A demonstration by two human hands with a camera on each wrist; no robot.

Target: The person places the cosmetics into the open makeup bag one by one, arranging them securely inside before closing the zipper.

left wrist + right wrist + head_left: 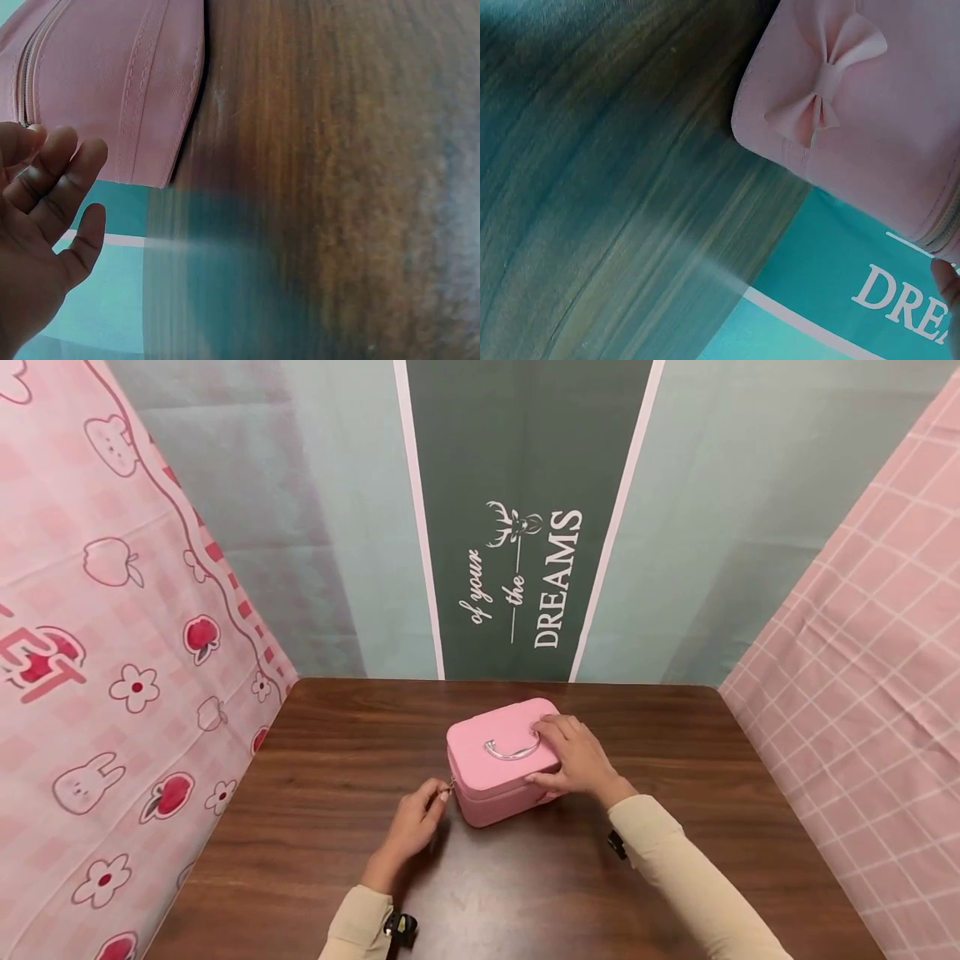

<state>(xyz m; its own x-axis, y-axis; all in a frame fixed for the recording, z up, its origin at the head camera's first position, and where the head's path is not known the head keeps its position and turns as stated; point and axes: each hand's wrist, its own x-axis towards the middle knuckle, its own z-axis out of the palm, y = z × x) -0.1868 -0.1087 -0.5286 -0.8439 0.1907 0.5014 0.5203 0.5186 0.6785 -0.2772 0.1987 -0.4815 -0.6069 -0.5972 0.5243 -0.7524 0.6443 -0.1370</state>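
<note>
A pink vanity case [495,752] with a curved silver handle [513,750] stands closed on the table. At its left corner, my left hand [412,822] pinches the small zipper pull [452,785] between thumb and index finger. The left wrist view shows this hand [49,202] beside the end of the zipper [28,82], its other fingers apart from the case. My right hand [573,752] rests on the lid's right end by the handle, its thumb at the front edge. A fingertip [945,277] shows near the zipper in the right wrist view.
The brown wooden table [337,735] runs up to a green and teal cloth backdrop [525,460]. Patterned pink cloths hang at the left [135,610] and right [862,652]. A pink bow [825,79] decorates the case's front.
</note>
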